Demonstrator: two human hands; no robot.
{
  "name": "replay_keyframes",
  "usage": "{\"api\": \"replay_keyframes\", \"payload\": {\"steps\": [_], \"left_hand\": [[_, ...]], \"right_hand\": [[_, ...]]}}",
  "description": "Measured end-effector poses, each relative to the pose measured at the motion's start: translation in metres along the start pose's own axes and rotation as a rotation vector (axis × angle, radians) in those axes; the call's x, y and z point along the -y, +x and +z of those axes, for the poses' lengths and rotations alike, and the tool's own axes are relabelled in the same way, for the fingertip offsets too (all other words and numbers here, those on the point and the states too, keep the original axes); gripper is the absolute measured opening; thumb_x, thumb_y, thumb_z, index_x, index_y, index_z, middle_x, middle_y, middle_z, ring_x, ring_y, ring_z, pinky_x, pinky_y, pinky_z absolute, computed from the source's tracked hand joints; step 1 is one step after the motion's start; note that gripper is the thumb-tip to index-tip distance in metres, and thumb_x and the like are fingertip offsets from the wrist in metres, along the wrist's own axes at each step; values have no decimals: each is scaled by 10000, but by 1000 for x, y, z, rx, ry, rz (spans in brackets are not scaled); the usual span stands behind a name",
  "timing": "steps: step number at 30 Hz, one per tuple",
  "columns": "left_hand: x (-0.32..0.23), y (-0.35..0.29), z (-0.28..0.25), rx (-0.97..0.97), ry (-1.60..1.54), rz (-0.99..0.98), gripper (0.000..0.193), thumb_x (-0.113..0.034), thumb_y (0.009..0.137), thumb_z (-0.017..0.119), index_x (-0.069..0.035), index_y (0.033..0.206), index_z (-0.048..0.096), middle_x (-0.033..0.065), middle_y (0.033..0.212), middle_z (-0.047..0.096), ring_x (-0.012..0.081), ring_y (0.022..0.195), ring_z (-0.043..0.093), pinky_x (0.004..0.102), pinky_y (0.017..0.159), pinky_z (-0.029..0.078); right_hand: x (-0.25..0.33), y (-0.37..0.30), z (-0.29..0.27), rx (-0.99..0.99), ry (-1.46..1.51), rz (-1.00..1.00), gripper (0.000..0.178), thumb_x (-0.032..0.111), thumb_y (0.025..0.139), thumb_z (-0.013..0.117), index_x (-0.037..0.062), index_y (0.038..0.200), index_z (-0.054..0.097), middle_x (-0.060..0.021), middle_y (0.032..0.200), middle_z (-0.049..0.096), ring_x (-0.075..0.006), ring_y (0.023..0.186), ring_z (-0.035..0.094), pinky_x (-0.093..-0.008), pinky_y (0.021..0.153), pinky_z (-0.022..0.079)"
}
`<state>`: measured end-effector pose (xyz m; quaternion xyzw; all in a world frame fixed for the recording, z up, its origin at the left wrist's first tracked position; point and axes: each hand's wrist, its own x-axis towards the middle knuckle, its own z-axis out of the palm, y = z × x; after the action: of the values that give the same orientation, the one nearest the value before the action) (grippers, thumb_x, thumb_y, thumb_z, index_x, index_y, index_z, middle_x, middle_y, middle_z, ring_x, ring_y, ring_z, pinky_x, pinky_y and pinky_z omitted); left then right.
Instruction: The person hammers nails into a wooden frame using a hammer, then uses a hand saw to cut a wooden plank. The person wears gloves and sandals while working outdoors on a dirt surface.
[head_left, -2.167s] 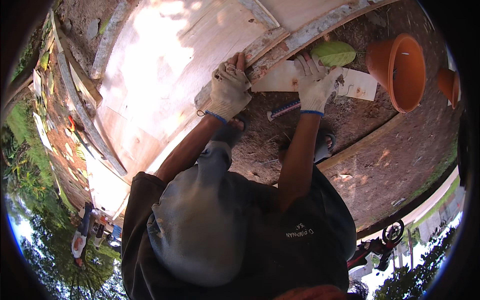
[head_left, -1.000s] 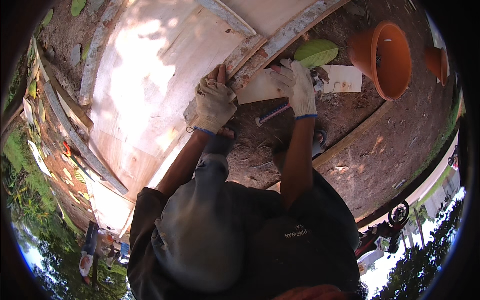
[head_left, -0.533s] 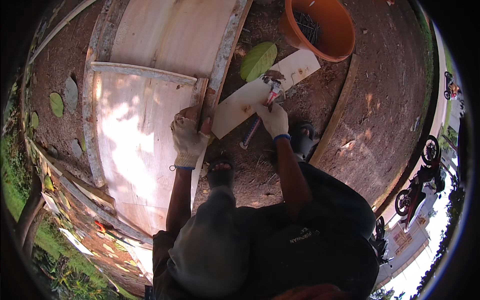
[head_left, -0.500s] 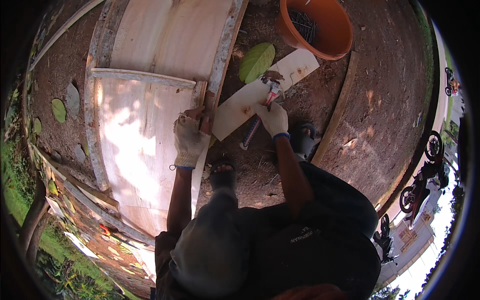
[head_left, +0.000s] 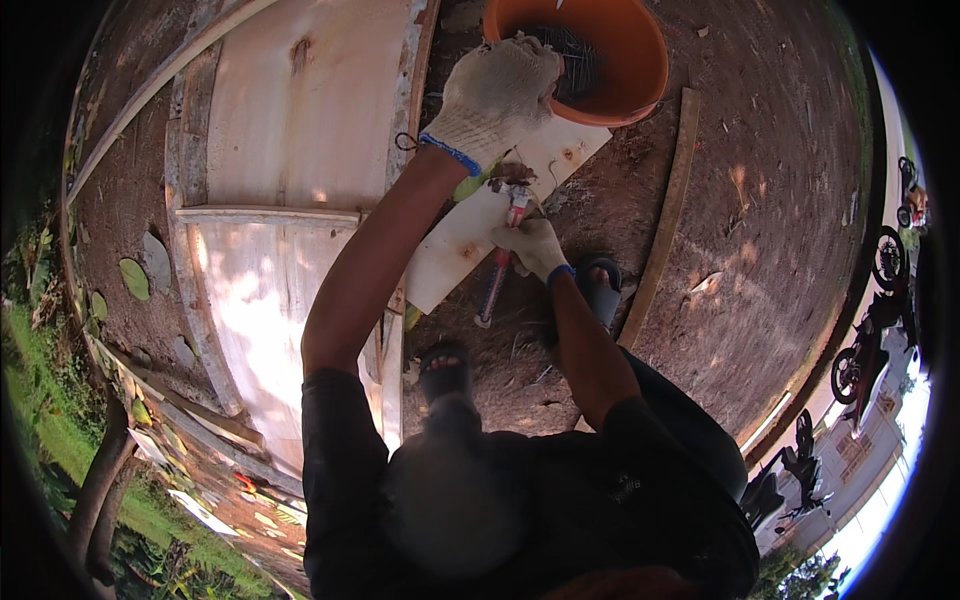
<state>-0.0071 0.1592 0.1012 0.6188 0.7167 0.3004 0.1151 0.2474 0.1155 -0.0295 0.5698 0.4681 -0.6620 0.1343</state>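
Up at the top centre of the frame the left hand (head_left: 497, 88), in a pale work glove, is over the rim of the orange bucket (head_left: 640, 75), fingers curled down into a dark bristly heap inside, likely nails, though too small to be sure; whether that grip has closed on anything I cannot tell, since the fingertips are hidden below the rim. The bucket sits right at the far end of the board (head_left: 470, 235), handy for a reach. Mid-frame, the right hand (head_left: 535, 247) is wrapped shut around the hammer (head_left: 500, 272) up near its head, handle trailing down toward the sandals, head resting on the board. Held short like that, it looks parked and pinning the board, ready rather than swinging. The board lies slanted across bare dirt, its lower-left end touching the edge of the big pale panel (head_left: 300, 110) that fills the upper left. A green leaf (head_left: 470, 185) peeks out under the left wrist. A thin wooden strip (head_left: 665, 215) runs down the right side, well apart. The left forearm crosses over the board and hides part of it.
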Motion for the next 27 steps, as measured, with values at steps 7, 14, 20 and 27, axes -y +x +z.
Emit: {"api": "replay_keyframes", "payload": {"steps": [7, 14, 20, 27], "left_hand": [[37, 118, 85, 379, 217, -355, 352, -268, 882, 680, -90, 1178, 750, 195, 1185, 736, 376, 1127, 703, 490, 976, 572], [58, 152, 138, 240, 63, -654, 386, -272, 906, 661, -43, 1210, 727, 219, 1224, 718, 388, 1148, 696, 480, 993, 567], [36, 157, 141, 123, -87, -970, 247, -120, 930, 621, -32, 1098, 779, 193, 1081, 767, 340, 1034, 753, 447, 877, 619], [36, 151, 139, 192, -90, -816, 370, -307, 904, 702, -43, 1157, 763, 152, 1118, 760, 298, 1063, 737, 441, 832, 603]], "right_hand": [[4, 0, -2, -13, -102, 27, 372, 364, 795, 796, 7, 740, 704, -76, 614, 653, -158, 469, 607, -327, 420, 481], [-7, 13, -11, 13, -36, -61, 381, 417, 813, 767, 40, 815, 712, -70, 618, 655, -163, 487, 627, -336, 457, 515], [-22, -1, -13, 74, 18, 6, 407, 448, 822, 751, 43, 847, 717, -75, 676, 666, -169, 557, 632, -350, 514, 513], [-15, -57, -40, 149, -144, 84, 441, 483, 833, 732, 46, 885, 722, -81, 745, 679, -175, 638, 638, -366, 580, 511]]}}
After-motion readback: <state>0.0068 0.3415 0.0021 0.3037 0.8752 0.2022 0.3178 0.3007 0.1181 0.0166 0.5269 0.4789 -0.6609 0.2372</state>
